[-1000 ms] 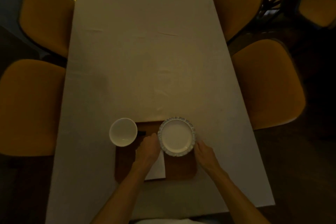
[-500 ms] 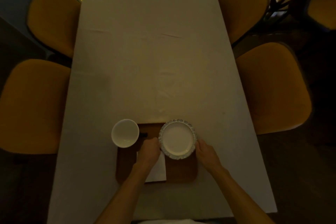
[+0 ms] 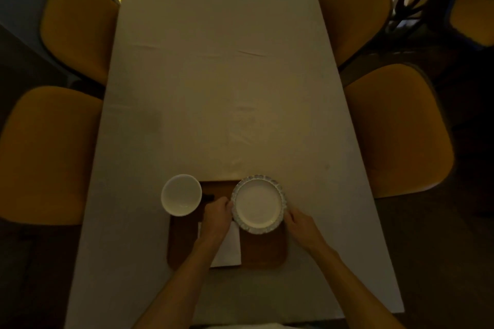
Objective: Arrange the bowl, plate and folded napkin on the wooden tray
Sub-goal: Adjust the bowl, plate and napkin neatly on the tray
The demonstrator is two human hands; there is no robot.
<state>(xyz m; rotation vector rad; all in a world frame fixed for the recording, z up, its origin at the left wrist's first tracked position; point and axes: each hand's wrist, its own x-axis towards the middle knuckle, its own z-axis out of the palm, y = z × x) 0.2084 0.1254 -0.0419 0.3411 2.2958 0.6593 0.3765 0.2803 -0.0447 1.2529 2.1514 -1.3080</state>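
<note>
A white plate (image 3: 258, 204) with a patterned scalloped rim sits over the far right part of the wooden tray (image 3: 263, 251). My left hand (image 3: 216, 218) touches its left edge and my right hand (image 3: 300, 224) its right edge, both gripping the rim. A plain white bowl (image 3: 181, 194) stands on the tray's far left corner, overhanging the tablecloth. A folded white napkin (image 3: 231, 248) lies in the tray's middle, partly hidden under my left hand and wrist.
The long table (image 3: 222, 88) has a pale cloth and stretches away from me. Mustard-yellow chairs flank it: two on the left (image 3: 45, 152) and two on the right (image 3: 398, 131). A small dark slot (image 3: 209, 197) shows on the tray near the bowl.
Hands and plate keep almost the same pose on the tray. The view has shifted slightly; bowl and napkin have not moved.
</note>
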